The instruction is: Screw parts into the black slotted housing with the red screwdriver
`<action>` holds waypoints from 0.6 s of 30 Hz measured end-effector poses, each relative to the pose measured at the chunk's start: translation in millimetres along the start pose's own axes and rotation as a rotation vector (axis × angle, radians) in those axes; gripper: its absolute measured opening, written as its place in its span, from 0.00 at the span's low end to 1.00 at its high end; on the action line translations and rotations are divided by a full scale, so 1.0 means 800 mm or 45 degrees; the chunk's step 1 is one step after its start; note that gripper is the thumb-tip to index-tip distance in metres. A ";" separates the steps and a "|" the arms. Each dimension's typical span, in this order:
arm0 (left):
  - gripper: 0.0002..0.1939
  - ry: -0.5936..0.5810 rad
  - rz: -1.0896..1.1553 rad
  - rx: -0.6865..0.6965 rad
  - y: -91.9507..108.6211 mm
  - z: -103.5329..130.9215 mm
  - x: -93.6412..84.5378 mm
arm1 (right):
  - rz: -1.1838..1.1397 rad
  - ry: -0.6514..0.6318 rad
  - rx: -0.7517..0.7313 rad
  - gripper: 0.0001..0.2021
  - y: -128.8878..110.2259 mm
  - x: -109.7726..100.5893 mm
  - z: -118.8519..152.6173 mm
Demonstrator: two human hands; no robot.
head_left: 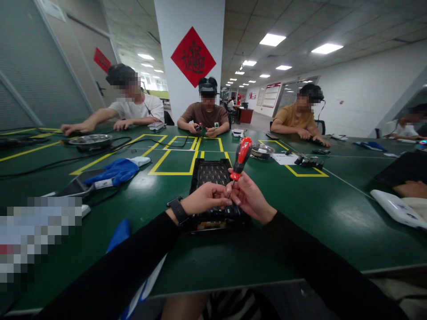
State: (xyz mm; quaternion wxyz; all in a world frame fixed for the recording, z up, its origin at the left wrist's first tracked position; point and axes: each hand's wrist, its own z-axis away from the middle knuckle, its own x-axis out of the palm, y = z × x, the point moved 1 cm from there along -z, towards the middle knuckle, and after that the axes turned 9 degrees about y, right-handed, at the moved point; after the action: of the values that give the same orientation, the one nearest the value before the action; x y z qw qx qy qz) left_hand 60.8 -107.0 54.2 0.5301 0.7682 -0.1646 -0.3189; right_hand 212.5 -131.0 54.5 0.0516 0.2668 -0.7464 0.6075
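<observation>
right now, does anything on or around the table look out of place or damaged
A blue-and-white item, possibly a glove, lies partly hidden by the left forearm and seems to hang past the table's near edge; the blue glove beyond sits well in from it. No spill or damage stands out.

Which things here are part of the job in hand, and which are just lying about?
Likely in the job:
- screwdriver, in the right hand, left hand at its lower end
- black tray, under the hands

Apparently just lying about:
- blue glove, left of the tray
- paper
- metal bowl near the paper
</observation>
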 end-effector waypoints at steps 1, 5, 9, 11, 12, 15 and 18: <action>0.14 0.005 -0.021 0.005 0.000 0.000 0.000 | 0.013 -0.004 -0.018 0.17 0.000 0.000 0.000; 0.14 0.041 -0.158 0.033 -0.001 0.001 -0.001 | 0.045 0.000 -0.049 0.16 0.002 -0.001 0.000; 0.14 0.055 -0.205 0.051 0.000 0.001 -0.003 | 0.033 0.006 -0.031 0.15 0.000 -0.001 0.000; 0.15 0.065 -0.236 0.072 -0.001 0.001 -0.005 | 0.017 0.011 -0.007 0.16 -0.002 0.000 0.001; 0.15 0.070 -0.250 0.080 -0.002 0.000 -0.005 | 0.008 0.014 0.010 0.17 -0.004 0.000 0.001; 0.16 0.076 -0.276 0.095 -0.005 -0.001 -0.007 | -0.025 0.017 0.055 0.18 -0.007 0.001 0.002; 0.14 0.104 -0.299 0.161 -0.005 -0.001 -0.008 | -0.046 0.008 0.054 0.17 -0.006 0.000 0.002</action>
State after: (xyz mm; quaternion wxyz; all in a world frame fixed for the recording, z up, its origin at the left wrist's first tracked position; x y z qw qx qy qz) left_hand 56.7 -101.2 52.7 0.4459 0.8265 -0.0715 -0.3362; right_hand 215.2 -133.5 58.6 0.0593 0.2795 -0.7281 0.6230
